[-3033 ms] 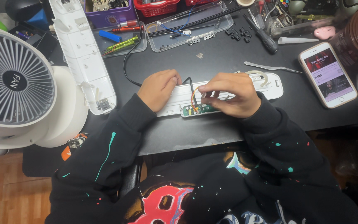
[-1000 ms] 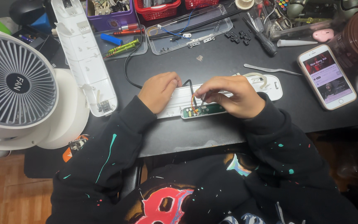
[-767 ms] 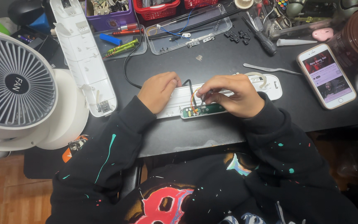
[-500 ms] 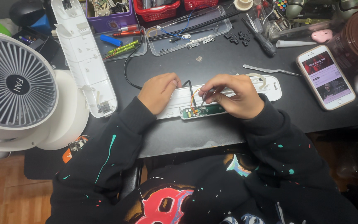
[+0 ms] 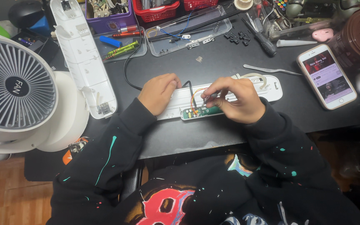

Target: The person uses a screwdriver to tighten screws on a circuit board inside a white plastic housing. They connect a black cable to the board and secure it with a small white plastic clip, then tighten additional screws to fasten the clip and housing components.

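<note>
Change since the earlier views: negligible; both hands held in place over the same spot, indicating fine work continuing at one point. White housing (image 5: 230, 92), long and opened, lying lengthwise near the front edge of the black desk (image 5: 213, 62), middle portion. Left hand (image 5: 158, 92) pressed flat on the housing's left end, gripping nothing. Right hand (image 5: 234, 100) pinched narrow on a thin tool, tip hidden. Green circuit board (image 5: 203, 111) at the housing's front rim, with orange and black wires (image 5: 193, 96) arching up.
</note>
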